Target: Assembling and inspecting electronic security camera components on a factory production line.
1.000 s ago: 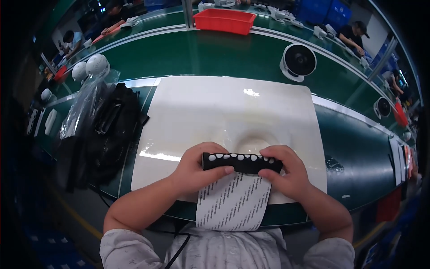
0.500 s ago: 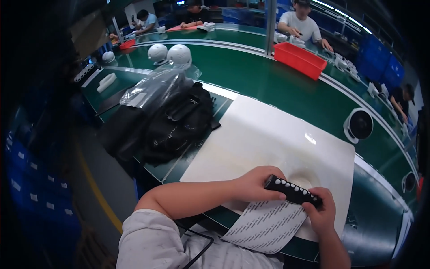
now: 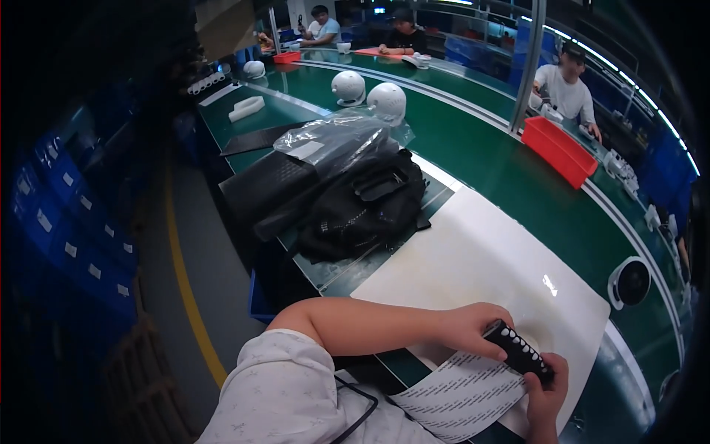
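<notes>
Between my two hands is a black bar-like piece [image 3: 522,352] with a row of white round dots along it. My left hand [image 3: 473,330] grips its upper left end, thumb along the near side. The lower right end is in my right hand [image 3: 548,386], fingers closed around it. A white sheet printed with slanted dark lines [image 3: 460,394] curves from under the piece toward my lap; whether the two are joined I cannot tell. Both hands are over the near part of a pale mat [image 3: 473,255] lying on the bench.
Left of the mat lie a black mesh bag [image 3: 362,211] and clear plastic wrapping [image 3: 347,137]. White round housings [image 3: 386,102] stand on the green conveyor [image 3: 458,140], with a red bin [image 3: 558,152] beyond. A round fan-like unit [image 3: 630,281] sits at right. Co-workers sit across the line.
The view has swung left, so the bench, bag and bin appear further right. Both hands keep their hold on the black piece, and the printed sheet still hangs below it.
</notes>
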The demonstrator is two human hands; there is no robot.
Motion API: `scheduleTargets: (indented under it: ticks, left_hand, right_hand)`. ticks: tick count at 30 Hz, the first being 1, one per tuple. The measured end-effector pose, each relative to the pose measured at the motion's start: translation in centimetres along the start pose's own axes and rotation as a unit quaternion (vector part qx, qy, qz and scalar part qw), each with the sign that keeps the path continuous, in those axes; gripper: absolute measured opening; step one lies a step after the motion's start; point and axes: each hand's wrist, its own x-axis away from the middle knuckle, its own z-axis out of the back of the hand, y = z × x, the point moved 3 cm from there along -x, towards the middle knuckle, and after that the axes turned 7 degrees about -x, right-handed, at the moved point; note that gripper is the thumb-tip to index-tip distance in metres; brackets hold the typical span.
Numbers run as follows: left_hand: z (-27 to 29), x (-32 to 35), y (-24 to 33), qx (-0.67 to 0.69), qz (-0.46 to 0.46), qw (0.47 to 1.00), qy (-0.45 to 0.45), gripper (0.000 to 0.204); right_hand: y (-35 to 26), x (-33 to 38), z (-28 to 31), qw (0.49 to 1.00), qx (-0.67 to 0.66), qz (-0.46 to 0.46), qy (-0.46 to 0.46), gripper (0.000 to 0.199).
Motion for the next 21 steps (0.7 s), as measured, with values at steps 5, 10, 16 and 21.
scheduleTargets:
  ticks: [5,10,16,21]
  left_hand:
    - [0.0,0.2,-0.2,0.012,0.000,1.000,0.008,0.031]
    - [-0.6,-0.2,-0.4,-0.013,-0.003,1.000,0.019,0.035]
    - [-0.6,0.2,-0.2,-0.012,0.086,0.996,-0.017,0.036]
    - [-0.7,-0.3,1.4,-0.098,0.074,0.992,-0.005,0.039]
  right_hand:
    - [-0.5,-0.2,-0.3,1.000,-0.015,-0.013,-0.010,0.035]
    - [0.3,0.1,0.2,0.999,-0.013,0.031,-0.012,0.034]
    - [0.2,-0.8,0.6,0.998,-0.028,0.037,-0.041,0.033]
    - [0.8,-0.1,1.2,0.996,-0.054,0.064,-0.030,0.032]
